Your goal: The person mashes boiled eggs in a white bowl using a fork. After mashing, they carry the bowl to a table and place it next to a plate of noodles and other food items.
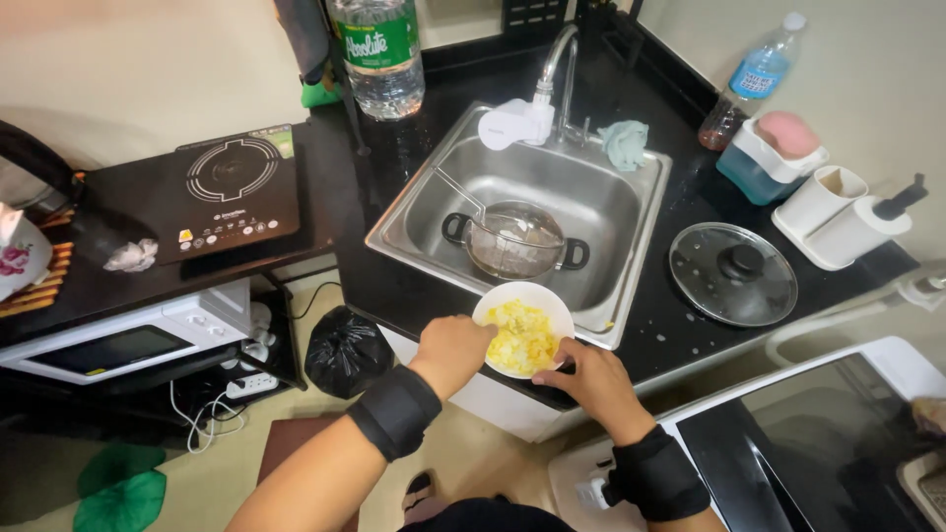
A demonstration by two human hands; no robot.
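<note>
Both hands grip a white bowl (523, 338) of yellow food: left hand (451, 352) at its left rim, right hand (593, 379) lower right, just before the sink (631, 212).

A white bowl (523, 328) holds yellow food (521, 337). The counter (650, 335) is black with pale speckles. Far right, a clear bottle (751, 79) has a blue label; left, a black bag (346, 350) and green cloths (120, 485) lie on the floor.
</note>
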